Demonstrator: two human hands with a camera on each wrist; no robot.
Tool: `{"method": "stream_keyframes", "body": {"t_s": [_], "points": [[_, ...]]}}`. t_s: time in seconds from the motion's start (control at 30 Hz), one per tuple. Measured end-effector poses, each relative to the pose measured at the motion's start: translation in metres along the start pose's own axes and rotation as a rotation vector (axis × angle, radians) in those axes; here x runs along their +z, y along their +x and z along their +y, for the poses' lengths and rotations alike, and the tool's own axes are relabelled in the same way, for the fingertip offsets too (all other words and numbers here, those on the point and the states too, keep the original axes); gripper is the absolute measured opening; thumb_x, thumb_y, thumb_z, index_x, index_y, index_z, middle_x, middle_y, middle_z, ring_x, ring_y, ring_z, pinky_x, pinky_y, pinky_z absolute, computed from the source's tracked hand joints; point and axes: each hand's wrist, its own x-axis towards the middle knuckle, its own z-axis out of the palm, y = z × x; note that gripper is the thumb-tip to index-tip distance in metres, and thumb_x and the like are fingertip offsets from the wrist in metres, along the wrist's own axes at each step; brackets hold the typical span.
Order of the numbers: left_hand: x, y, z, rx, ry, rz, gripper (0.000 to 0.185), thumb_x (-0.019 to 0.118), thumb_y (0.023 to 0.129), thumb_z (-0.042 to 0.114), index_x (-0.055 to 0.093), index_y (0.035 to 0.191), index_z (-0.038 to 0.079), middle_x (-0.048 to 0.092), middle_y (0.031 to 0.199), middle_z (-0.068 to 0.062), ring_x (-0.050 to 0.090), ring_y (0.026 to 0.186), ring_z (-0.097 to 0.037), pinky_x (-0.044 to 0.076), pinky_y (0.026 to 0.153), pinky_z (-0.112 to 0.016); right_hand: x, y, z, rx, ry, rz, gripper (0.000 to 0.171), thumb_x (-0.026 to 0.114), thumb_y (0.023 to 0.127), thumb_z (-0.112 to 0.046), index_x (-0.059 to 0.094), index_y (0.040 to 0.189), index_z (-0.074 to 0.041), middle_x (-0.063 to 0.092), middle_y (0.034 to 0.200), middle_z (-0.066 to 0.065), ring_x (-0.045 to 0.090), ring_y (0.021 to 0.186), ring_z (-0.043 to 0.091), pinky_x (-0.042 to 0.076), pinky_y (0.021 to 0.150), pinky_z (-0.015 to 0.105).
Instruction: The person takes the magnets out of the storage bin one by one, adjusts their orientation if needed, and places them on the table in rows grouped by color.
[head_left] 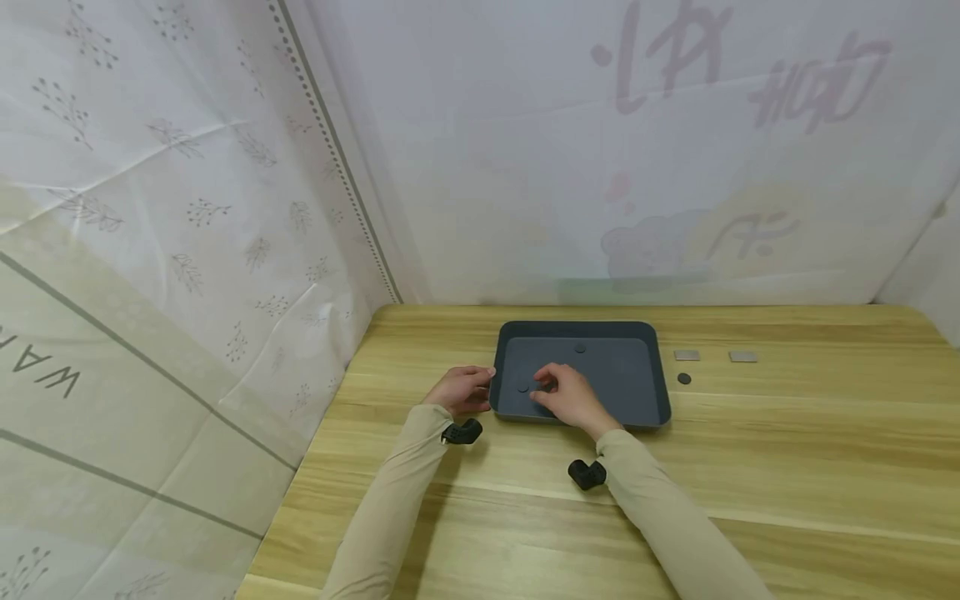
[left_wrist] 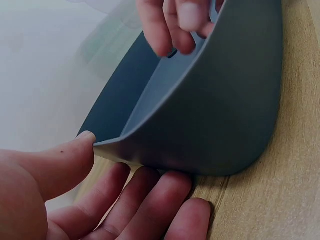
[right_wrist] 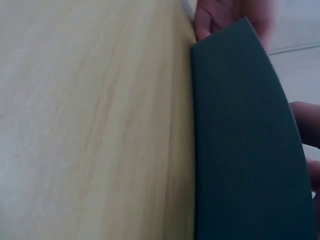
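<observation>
- A dark grey tray (head_left: 645, 392) is seen on the wooden table (head_left: 787, 467), near its far edge, with a white curtain behind it.
- The tray's near left corner is gripped by the left hand (head_left: 463, 390): in the left wrist view the thumb (left_wrist: 75, 150) rests at the rim and the fingers (left_wrist: 165, 192) are curled under the corner.
- The right hand (head_left: 570, 398) is held inside the tray, its fingertips bunched at a small dark disc (head_left: 523, 388) on the tray floor; whether the disc is actually pinched cannot be told.
- A second dark disc (head_left: 580, 349) lies near the tray's far wall.
- Outside the tray, to its right, a third disc (head_left: 684, 378) and two small grey squares (head_left: 686, 355) (head_left: 742, 357) lie on the table, well apart from both hands.
- The step in hand is judged to be the handling of a disc in the tray while the tray is steadied.
- For the next move, a fine fingertip pinch on the thin, flat disc would be called for, with the tray kept from sliding.
</observation>
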Motion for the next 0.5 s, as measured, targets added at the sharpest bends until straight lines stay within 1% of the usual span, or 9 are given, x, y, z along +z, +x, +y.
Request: {"method": "stream_keyframes", "body": {"t_s": [0.1,0.23,0.33,0.5], "points": [[0.0,0.001,0.0,-0.006,0.0,-0.008,0.037,0.058,0.098,0.026,0.059,0.123,-0.001,0.064,0.086,-0.003,0.063,0.072,-0.012,0.053,0.063,-0.025,0.004,0.004,0.0,-0.014,-0.05,-0.008,0.029,0.069,0.089,-0.018,0.064,0.116,-0.007,0.06,0.11,0.01,0.057,0.093,0.022,0.048,0.082,0.04],[-0.001,0.004,0.0,-0.008,-0.012,-0.017,0.036,0.057,0.099,0.025,0.06,0.122,-0.002,0.064,0.084,-0.003,0.063,0.072,-0.011,0.053,0.063,-0.024,0.008,0.01,-0.004,-0.009,-0.054,-0.009,0.028,0.07,0.089,-0.017,0.065,0.114,-0.008,0.06,0.108,0.01,0.057,0.097,0.025,0.048,0.085,0.043],[-0.002,0.005,0.0,-0.008,-0.022,-0.026,0.036,0.057,0.099,0.024,0.06,0.121,-0.003,0.064,0.084,-0.003,0.063,0.072,-0.011,0.053,0.062,-0.024,0.011,0.013,-0.005,0.002,-0.066,-0.005,0.026,0.07,0.088,-0.016,0.066,0.112,-0.008,0.061,0.106,0.01,0.057,0.097,0.026,0.048,0.085,0.044],[-0.001,0.007,-0.002,-0.01,-0.035,-0.034,0.034,0.057,0.098,0.023,0.06,0.119,-0.004,0.065,0.082,-0.002,0.063,0.071,-0.011,0.053,0.061,-0.024,0.015,0.017,-0.005,0.029,-0.118,-0.012,0.026,0.071,0.087,-0.015,0.067,0.112,-0.01,0.059,0.104,0.01,0.055,0.094,0.025,0.046,0.083,0.043]]}}
